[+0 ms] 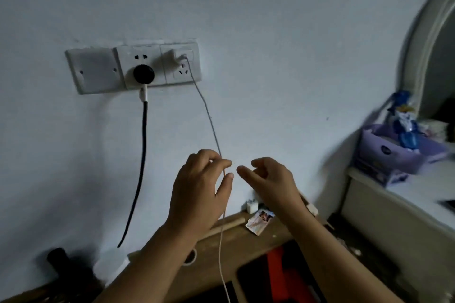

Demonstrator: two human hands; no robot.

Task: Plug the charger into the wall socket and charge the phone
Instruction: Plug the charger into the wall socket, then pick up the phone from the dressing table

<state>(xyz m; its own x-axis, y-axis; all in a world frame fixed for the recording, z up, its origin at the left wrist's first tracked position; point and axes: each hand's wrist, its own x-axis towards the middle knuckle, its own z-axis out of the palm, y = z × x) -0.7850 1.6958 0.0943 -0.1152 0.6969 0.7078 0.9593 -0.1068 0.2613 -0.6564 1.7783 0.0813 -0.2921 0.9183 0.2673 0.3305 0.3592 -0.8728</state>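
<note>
A small white charger [177,58] sits plugged into the right-hand wall socket [183,74]. Its thin grey-white cable [209,115] drops down the wall and passes between the fingertips of my left hand [200,189], which pinches it at about mid-height. Below the hand the cable hangs on past the wooden table [251,241] and out of the frame's bottom. My right hand [268,179] hovers just to the right of the cable, fingers loosely curled and apart, holding nothing. No phone can be made out.
A black round plug [143,74] with a thick black cord [141,155] fills the middle socket. On the table lie a spare white adapter [251,205], a photo card [259,221] and a wooden stick [229,225]. A purple box [386,152] stands on a white cabinet at right.
</note>
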